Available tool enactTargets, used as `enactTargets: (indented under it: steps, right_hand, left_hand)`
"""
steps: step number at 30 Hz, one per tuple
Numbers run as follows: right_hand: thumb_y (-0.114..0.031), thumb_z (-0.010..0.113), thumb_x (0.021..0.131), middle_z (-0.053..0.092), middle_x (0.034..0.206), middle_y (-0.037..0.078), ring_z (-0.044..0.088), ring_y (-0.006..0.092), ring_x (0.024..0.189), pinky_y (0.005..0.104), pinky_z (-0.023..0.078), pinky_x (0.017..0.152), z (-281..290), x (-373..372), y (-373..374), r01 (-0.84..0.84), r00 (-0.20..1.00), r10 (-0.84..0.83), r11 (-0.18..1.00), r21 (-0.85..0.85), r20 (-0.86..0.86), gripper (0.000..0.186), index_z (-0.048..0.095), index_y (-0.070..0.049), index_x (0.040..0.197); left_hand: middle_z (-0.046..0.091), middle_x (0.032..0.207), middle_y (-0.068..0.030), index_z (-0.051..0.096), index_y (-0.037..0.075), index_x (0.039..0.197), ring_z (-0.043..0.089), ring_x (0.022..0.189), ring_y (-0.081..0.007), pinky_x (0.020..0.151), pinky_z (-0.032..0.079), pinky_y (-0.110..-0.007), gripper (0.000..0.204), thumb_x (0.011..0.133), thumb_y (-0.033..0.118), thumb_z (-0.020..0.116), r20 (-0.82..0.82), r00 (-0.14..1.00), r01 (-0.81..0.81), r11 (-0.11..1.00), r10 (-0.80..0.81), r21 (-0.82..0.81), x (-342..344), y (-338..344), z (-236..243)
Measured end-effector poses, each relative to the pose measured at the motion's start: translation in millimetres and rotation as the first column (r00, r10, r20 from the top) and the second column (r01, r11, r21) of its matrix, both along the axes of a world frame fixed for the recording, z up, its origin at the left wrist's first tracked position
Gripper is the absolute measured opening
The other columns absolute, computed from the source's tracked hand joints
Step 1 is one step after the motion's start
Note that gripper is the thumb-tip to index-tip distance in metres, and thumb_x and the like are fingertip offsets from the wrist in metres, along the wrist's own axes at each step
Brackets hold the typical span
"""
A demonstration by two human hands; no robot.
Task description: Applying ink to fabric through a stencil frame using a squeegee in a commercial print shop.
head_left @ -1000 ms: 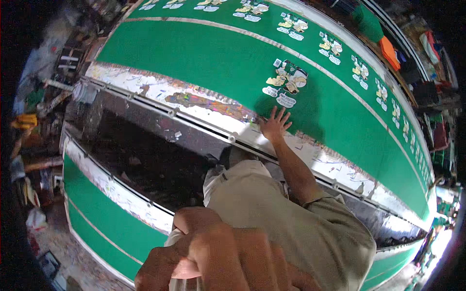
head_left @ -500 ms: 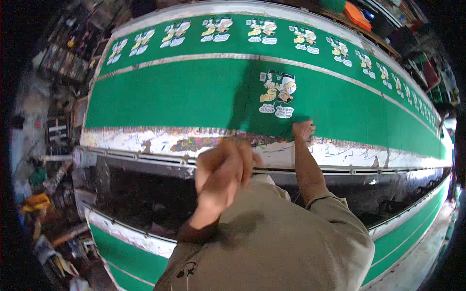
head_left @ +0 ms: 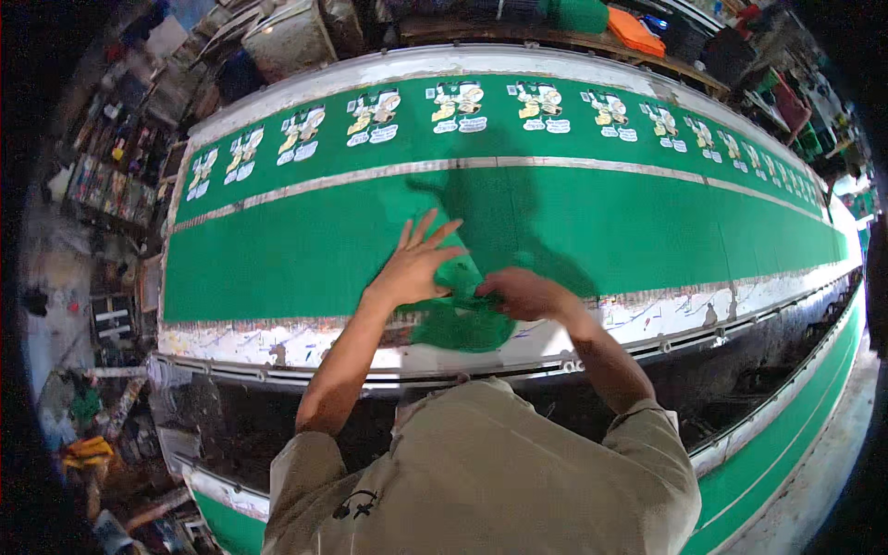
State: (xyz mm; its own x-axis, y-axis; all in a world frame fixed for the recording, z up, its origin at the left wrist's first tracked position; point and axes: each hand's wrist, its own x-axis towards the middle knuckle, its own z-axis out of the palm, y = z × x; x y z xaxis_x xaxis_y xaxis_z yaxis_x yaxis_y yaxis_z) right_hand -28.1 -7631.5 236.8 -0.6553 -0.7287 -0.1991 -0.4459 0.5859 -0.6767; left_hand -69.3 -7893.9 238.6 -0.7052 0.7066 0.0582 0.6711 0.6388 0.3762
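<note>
Green fabric (head_left: 277, 250) covers the long table in front of me. At the near edge, one piece of green cloth (head_left: 470, 331) is lifted or folded over, part of it lying across the white border. My left hand (head_left: 421, 266) rests over the fabric with its fingers spread wide, thumb close to the folded cloth. Just right of it, my right hand (head_left: 525, 292) is closed, pinching the cloth at its fold. Printed cartoon figures (head_left: 460, 106) run in a row along the far strip. No print shows on the fabric around my hands.
A paint-stained white border (head_left: 647, 324) with a metal rail runs along the table's near side. Another green-covered table (head_left: 786, 462) lies behind me. Shelves with clutter (head_left: 111, 190) stand at the left; orange cloth (head_left: 635, 30) sits on a bench at the far side.
My left hand has come down from its blurred, raised position and spread out on the fabric. My right hand has moved left and taken the cloth; the near printed figure is out of sight.
</note>
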Motion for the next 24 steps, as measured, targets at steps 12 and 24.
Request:
enactTargets:
  steps: [12,24]
  right_hand:
    - [0.000,0.074,0.076,0.062,0.088,0.002,0.057,0.0127,0.082,0.0284,0.046,0.074,109.8,-22.9,33.0,0.545,0.808,-0.589,0.759,-0.357,-0.019,0.041,0.067,-0.001,0.116]
    - [-0.047,0.072,0.089,0.037,0.156,0.027,0.037,0.0424,0.142,0.0511,0.031,0.118,-166.5,103.5,-83.7,0.845,0.371,-0.915,0.261,-0.466,0.159,0.089,0.035,0.006,0.151]
  left_hand:
    - [0.074,0.104,-0.0162,0.058,0.000,0.131,0.072,0.093,-0.0248,0.081,0.055,-0.041,0.054,0.089,0.027,0.078,0.367,0.922,-0.261,0.902,0.127,0.344,80.5,0.7,7.5]
    - [0.070,0.112,-0.0112,0.067,0.001,0.120,0.064,0.097,-0.0220,0.088,0.050,-0.033,0.029,0.103,0.025,0.061,0.537,0.762,-0.633,0.242,0.363,0.735,67.4,-166.2,-124.5]
